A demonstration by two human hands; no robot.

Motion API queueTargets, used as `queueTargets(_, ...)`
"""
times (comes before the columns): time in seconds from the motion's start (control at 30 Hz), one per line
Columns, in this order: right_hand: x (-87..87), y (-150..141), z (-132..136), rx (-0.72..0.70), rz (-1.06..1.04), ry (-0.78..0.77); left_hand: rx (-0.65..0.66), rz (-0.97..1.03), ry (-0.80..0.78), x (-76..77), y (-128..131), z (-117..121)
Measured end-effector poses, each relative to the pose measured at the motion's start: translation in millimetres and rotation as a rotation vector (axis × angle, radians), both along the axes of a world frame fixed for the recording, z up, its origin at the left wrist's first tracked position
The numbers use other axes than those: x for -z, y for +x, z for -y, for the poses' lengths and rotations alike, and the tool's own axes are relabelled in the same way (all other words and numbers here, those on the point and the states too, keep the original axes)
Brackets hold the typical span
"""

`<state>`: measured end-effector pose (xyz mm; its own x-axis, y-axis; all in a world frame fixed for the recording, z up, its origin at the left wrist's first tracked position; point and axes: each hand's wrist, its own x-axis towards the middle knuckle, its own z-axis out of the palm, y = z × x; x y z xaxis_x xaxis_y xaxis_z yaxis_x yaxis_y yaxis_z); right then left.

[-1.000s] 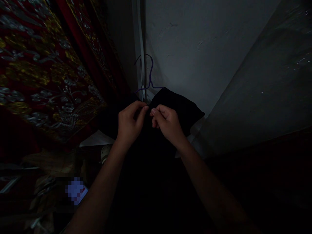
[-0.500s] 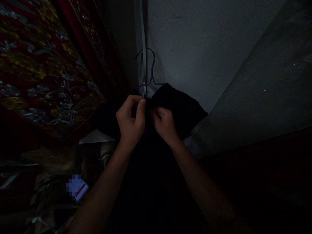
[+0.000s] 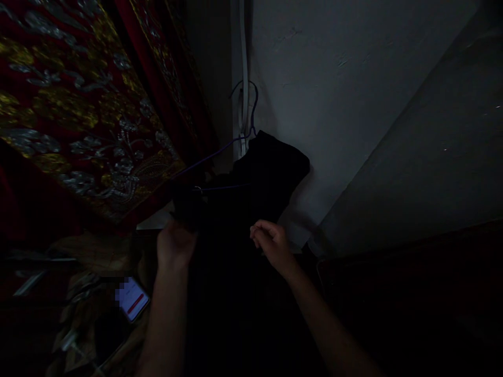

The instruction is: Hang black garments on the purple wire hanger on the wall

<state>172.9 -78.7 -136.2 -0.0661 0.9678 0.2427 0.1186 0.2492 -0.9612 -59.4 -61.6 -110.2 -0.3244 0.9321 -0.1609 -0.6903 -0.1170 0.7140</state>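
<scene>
A black garment (image 3: 275, 167) hangs on a thin purple wire hanger (image 3: 212, 155), its right shoulder still over the hanger's right arm. On the left, the hanger's sloping arm is bare, and the cloth lies lower. My left hand (image 3: 176, 243), somewhat blurred, is curled at the garment's lower left part, fingers partly hidden in dark cloth. My right hand (image 3: 273, 243) is closed at the garment's right side, fingertips pinched together on it. The hanger's hook loops around a pale strap (image 3: 244, 63) by the wall. Darkness hides the garment's folds.
A red cloth with gold and silver embroidery (image 3: 90, 104) hangs at the left. Behind stands a grey wall (image 3: 334, 94). A lit phone (image 3: 134, 301) lies at lower left among dim, cluttered items.
Both hands have moved down from near the hanger's neck, the left one also outward to the left. The garment's left shoulder has come off the hanger, baring its left arm and lower bar.
</scene>
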Motion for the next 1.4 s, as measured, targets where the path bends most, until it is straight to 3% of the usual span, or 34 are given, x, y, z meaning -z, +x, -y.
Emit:
queueTargets(0.1,-5.3,8,-10,0.105,0.043,0.056,0.161,-0.015,-0.024,1.7,41,16)
queueTargets(0.2,-21.9,11,-14,0.005,0.091,0.177,0.235,-0.208,0.111,-7.5,73,28)
queueTargets(0.33,-36.8,3,-5,-0.282,0.001,0.131,0.133,-0.632,0.292,-18.1,90,26)
queueTargets(0.4,-36.9,0,0,-0.347,-0.02,0.043,0.032,-0.805,0.364,-19.5,91,21)
queueTargets(0.47,-36.1,3,2,-0.389,0.018,-0.019,0.033,-0.909,0.432,-17.2,89,16)
queueTargets(0.53,-39.1,13,-1,-0.388,0.103,-0.03,0.244,-0.933,0.44,-11.0,84,13)
queueTargets(0.63,-53.5,38,-14,-0.257,0.245,0.107,0.706,-0.958,0.339,2.0,77,13)
queueTargets(0.73,-72.2,59,-37,0.007,0.299,0.33,0.874,-1.082,0.332,8.4,71,9)
queueTargets(0.83,-86.6,66,-58,0.245,0.163,0.461,0.855,-1.241,0.421,1.9,63,1)
queueTargets(0.93,-95.1,61,-75,0.353,0.005,0.485,0.912,-1.459,0.422,-6.3,52,-7)
queueTargets(1.07,-91.6,49,-96,0.252,-0.01,0.253,1.05,-1.586,0.402,1.9,40,-9)
queueTargets(1.17,-76.0,42,-113,0.069,0.038,0.051,1.01,-1.691,0.36,19.2,34,-7)
queueTargets(1.27,-58.7,42,-125,0.038,0.099,-0.035,0.871,-1.627,0.337,35.3,24,-9)
queueTargets(1.4,-47.6,69,-126,0.286,0.141,0.025,0.753,-1.409,0.226,41.2,-4,-16)
